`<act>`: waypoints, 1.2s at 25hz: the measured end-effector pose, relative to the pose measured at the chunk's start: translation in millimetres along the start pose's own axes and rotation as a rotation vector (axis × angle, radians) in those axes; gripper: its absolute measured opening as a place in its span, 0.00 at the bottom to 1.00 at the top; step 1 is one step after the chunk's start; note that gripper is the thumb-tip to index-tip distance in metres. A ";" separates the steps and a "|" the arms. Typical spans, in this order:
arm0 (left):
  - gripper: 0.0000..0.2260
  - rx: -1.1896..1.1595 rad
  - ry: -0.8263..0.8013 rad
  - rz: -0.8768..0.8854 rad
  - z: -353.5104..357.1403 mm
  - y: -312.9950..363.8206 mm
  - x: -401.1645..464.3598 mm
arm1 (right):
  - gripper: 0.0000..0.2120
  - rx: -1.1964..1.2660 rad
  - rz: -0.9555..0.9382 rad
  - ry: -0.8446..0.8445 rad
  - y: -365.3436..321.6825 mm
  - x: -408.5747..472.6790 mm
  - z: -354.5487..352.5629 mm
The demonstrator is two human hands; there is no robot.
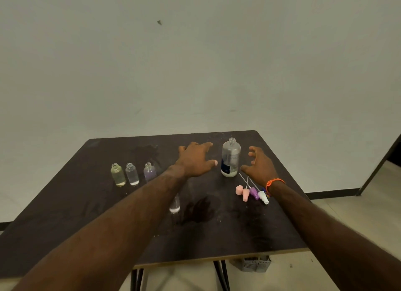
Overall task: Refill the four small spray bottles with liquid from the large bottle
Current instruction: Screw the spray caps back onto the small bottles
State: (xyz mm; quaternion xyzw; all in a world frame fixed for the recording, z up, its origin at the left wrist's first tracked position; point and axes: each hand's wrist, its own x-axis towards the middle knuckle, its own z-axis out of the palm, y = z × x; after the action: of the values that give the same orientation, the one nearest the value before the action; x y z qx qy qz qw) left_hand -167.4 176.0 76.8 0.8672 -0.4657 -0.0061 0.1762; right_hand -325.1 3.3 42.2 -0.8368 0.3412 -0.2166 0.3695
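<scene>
A grey basket (256, 264) sits under the dark table (65, 225).

Dark brown table (65, 236); yellowish bottle (117, 175); purple bottle (149, 172); orange wristband (273, 182); pink cap (239, 190).

I count four small bottles (118, 174), one big bottle (230, 158), four spray tops (252, 192) and one pink cap (239, 190).

Large bottle: I see a clear plastic large bottle (230, 158), dark label, uncapped, upright, nearly empty.
Row at left: yellowish small bottle (118, 175), clear small bottle (132, 174), purple small bottle (149, 172), all upright, uncapped.
Fourth: clear small bottle (175, 205), nearer me, partly hidden.
</scene>
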 end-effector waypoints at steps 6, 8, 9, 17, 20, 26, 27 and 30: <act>0.35 -0.111 0.109 -0.057 -12.6 -53.2 -85.7 | 0.21 -0.405 -0.140 0.030 2.5 -59.6 13.1; 0.40 -0.149 0.113 -0.093 -6.4 -69.8 -113.8 | 0.18 -0.496 -0.203 0.011 -1.0 -76.7 23.8; 0.43 -0.167 0.095 -0.112 -0.9 -76.1 -124.2 | 0.18 -0.528 -0.221 -0.002 -1.7 -82.7 28.6; 0.23 -0.263 0.202 -0.185 44.9 -81.8 -143.3 | 0.18 -0.742 -0.165 0.010 1.5 -81.5 32.5; 0.21 -0.335 0.256 -0.226 54.7 -85.6 -144.8 | 0.19 -0.835 -0.116 -0.040 -4.7 -68.4 30.1; 0.20 -0.397 0.262 -0.253 59.1 -89.2 -145.5 | 0.11 -0.917 -0.121 -0.075 -5.1 -55.2 42.6; 0.20 -0.399 0.265 -0.259 59.7 -89.3 -146.1 | 0.11 -0.912 -0.139 -0.055 -5.5 -54.4 43.9; 0.18 -0.417 0.269 -0.261 61.2 -88.6 -147.3 | 0.10 -0.824 -0.185 0.016 -16.7 -56.0 49.2</act>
State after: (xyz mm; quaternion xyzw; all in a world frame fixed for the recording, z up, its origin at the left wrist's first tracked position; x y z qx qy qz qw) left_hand -190.1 321.7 -30.7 0.8579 -0.3113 -0.0091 0.4087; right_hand -325.7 75.6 17.7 -0.9400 0.3256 -0.1006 -0.0195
